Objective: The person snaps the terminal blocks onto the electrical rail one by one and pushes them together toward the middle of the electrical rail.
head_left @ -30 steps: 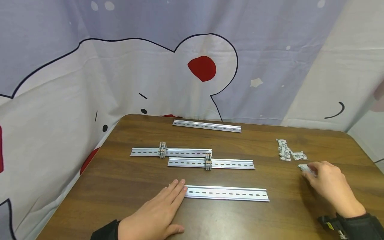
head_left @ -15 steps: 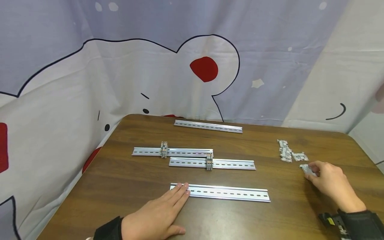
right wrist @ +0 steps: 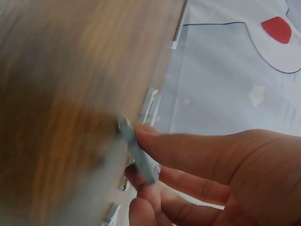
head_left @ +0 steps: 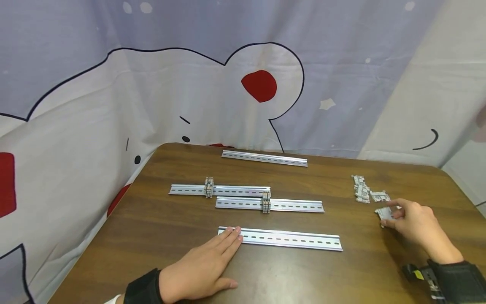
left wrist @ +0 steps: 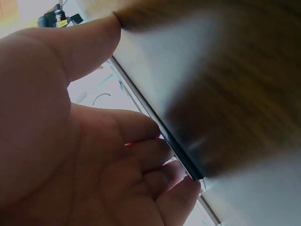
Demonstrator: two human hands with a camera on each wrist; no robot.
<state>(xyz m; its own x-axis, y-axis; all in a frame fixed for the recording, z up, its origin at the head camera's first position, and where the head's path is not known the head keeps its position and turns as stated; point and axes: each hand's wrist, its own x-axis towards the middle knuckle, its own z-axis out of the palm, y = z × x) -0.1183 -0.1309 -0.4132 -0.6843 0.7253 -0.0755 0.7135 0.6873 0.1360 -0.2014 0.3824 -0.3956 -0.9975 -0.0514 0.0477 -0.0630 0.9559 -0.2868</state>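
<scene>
A grey block, partly hidden by the right hand pinching it, slants in the right-wrist view at the table's right; 1 slotted rail, long axis left to right, lies partly covered by the left hand, fingers extended.

Wood-grain table, four slotted metal rails, pale flat pieces rightward

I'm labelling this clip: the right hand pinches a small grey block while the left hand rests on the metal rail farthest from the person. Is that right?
Not quite: the left hand rests on the nearest metal rail, not the farthest rail, as the head view shows. The right hand does pinch a small grey block.
</scene>
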